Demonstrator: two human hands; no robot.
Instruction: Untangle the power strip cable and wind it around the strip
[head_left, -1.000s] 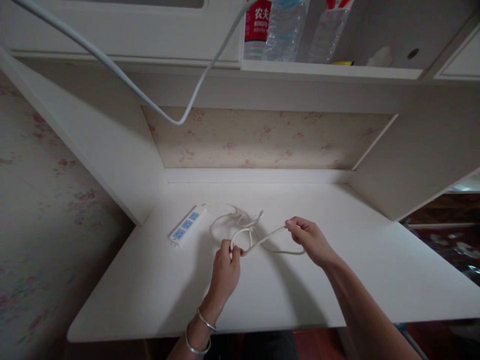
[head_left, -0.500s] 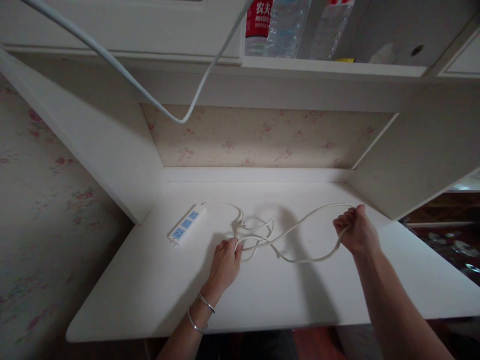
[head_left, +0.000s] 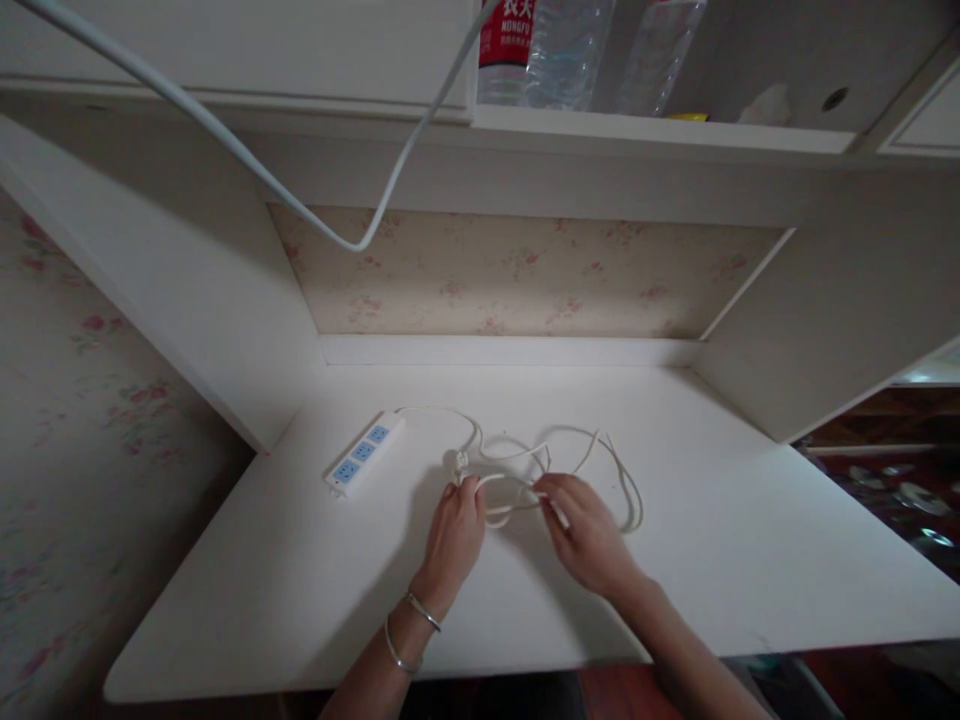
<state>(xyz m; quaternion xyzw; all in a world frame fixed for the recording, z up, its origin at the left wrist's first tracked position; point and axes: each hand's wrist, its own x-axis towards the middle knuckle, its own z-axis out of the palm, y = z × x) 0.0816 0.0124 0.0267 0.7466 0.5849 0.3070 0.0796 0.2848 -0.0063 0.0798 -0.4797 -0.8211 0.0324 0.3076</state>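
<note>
A white power strip (head_left: 363, 455) with blue socket faces lies at the left of the white desk (head_left: 720, 540). From its far end a thin white power cord (head_left: 634, 490) runs right into loose loops. My left hand (head_left: 456, 530) is closed on the cord near its plug (head_left: 460, 461), which pokes out just beyond the fingers. Close by on the right, my right hand (head_left: 581, 530) pinches the same cord, with a short curved stretch between the two hands. Behind my right hand, slack loops rest on the desktop. Two silver bangles (head_left: 405, 645) circle my left wrist.
A thick pale cable (head_left: 356, 245) hangs in a bend across the upper left. Plastic bottles (head_left: 566, 55) stand on the shelf (head_left: 660, 128) overhead. Side panels (head_left: 187, 250) close in the desk, with flowered wallpaper (head_left: 487, 275) at the back.
My right hand has come left from the far right to beside my left hand. The loop it stretched out now lies slack on the desk. My left hand has stayed nearly in place.
</note>
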